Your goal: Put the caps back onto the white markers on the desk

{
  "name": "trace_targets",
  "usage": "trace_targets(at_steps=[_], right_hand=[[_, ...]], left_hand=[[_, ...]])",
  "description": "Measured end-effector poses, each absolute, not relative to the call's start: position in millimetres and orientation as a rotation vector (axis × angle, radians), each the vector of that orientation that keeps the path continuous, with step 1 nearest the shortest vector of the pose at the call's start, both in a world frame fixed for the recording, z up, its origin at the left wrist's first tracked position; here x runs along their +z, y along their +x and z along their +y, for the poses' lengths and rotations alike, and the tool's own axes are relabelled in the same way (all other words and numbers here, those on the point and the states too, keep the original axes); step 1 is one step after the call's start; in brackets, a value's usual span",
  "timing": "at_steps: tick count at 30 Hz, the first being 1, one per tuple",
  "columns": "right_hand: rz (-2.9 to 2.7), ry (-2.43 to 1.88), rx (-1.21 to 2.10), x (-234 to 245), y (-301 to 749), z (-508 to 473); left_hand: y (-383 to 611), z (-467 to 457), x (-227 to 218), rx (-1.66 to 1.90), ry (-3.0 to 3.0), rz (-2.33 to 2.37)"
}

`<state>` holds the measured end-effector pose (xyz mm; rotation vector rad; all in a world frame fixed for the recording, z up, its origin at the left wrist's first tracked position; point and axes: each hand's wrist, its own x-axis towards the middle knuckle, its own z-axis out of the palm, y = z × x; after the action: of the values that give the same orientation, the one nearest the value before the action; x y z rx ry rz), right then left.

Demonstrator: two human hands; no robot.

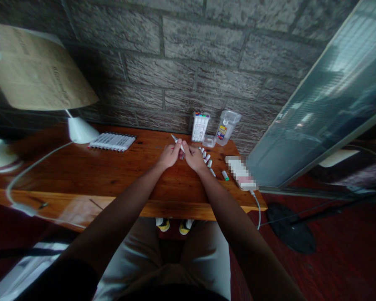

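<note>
My left hand [170, 155] and my right hand [192, 157] meet over the middle of the wooden table, fingers closed around a slim white marker [174, 138] whose narrow end points up and to the left. A bit of red shows by my left fingers; I cannot make out what it belongs to. Just right of my right hand lie several white marker pieces [209, 163], partly hidden by that hand. Farther right is a short white piece with a green end [225, 175]. A row of white markers [113, 141] lies side by side on the left.
At the back stand a clear case of coloured markers [199, 128], an open clear case [227, 128] and a small clear lid [209, 141]. A pixelated flat device [240, 172] with a cable lies right. A lamp [81, 130] stands left, its cord crossing the table [113, 179].
</note>
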<state>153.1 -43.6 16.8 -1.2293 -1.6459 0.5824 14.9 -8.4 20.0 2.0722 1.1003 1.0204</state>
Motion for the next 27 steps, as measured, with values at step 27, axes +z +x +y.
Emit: trace_targets(at_steps=[27], right_hand=[[-1.654, -1.204, 0.572, 15.3, 151.8, -42.8]], left_hand=[[14.7, -6.7, 17.7, 1.005, 2.070, 1.108]])
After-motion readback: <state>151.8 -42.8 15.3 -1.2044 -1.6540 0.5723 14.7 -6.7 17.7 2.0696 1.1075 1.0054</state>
